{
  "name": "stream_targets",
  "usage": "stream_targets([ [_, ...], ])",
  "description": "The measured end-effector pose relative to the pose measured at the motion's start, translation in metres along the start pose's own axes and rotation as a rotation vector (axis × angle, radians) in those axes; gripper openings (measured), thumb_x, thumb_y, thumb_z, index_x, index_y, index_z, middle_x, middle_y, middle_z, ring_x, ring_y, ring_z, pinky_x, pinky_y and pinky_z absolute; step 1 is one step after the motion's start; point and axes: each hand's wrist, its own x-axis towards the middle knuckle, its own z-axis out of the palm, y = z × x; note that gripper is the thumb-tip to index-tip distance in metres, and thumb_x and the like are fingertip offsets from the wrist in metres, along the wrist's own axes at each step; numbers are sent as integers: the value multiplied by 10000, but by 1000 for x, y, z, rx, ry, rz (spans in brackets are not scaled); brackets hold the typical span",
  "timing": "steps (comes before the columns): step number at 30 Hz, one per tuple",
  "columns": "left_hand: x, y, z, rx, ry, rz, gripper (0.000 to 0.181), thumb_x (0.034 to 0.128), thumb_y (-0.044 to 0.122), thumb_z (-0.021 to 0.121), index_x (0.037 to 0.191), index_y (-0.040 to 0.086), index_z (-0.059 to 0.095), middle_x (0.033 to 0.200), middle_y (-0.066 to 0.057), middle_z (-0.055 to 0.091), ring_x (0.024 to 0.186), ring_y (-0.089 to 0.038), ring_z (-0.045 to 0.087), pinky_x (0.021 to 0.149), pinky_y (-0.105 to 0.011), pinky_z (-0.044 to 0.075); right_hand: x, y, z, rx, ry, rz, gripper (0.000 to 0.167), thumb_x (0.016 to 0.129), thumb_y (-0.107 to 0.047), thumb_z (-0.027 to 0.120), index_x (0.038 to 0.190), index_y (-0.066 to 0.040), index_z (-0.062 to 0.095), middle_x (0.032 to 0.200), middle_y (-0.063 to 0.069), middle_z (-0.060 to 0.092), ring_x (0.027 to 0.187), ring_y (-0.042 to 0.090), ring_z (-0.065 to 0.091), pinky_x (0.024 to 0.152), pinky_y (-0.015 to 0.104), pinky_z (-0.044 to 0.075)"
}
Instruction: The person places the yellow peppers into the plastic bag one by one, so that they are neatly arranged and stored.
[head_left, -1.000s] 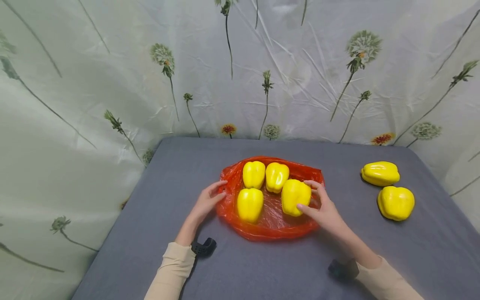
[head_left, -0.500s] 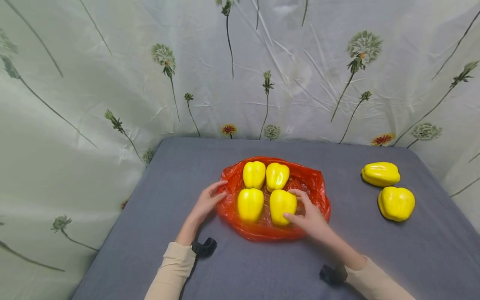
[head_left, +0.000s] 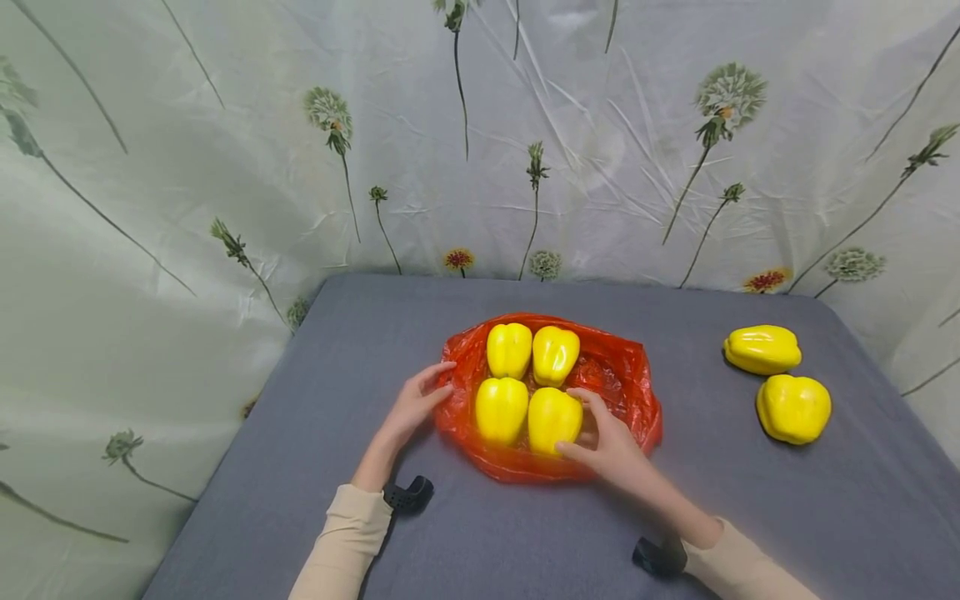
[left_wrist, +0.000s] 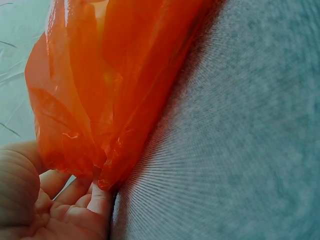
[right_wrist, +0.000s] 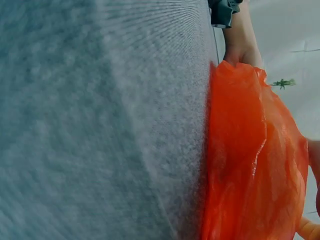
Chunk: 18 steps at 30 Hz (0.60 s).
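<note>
A red plastic bag (head_left: pixel 639 396) lies spread with its mouth up on the grey table. In its front part my right hand (head_left: pixel 618 448) holds a yellow bell pepper (head_left: pixel 555 421) between thumb and fingers. Left of it sits a second bell pepper (head_left: pixel 501 408). Two more, a back-left bell pepper (head_left: pixel 509 350) and a back-middle bell pepper (head_left: pixel 556 354), lie behind. My left hand (head_left: pixel 411 406) holds the bag's left end; the left wrist view shows the fingers at the gathered plastic (left_wrist: pixel 107 145). In the right wrist view the bag's wall (right_wrist: pixel 250 150) hides the peppers.
Outside the bag, to the right, lie two more yellow peppers: one on its side (head_left: pixel 762 348) and one nearer (head_left: pixel 793 408). The grey table (head_left: pixel 360 333) ends at a pale curtain (head_left: pixel 600 150) printed with dandelions.
My right hand has brought its bell pepper left and toward me, down beside the front-left one. The bag's right side shows more bare plastic. My left hand has stayed put.
</note>
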Motion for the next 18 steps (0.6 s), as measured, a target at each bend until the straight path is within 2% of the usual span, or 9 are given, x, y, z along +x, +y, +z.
stream_targets([
  [11,0,-1,0,6,8,1,444,946,131,530,1372,43,444,1462,-172,410,1286,-338,475,1046,-437,433,0,4,2,24,-4,-40,803,754,-303,775,1400,-171,317,1396,119,452,1139,313,596,880,366,549],
  [18,11,-23,0,-1,23,21,439,940,201,550,1363,114,468,1463,-127,421,1272,-316,494,1026,-417,456,0,9,-7,44,8,-23,825,743,-324,780,1407,-216,303,1342,110,490,1124,299,602,874,353,554],
])
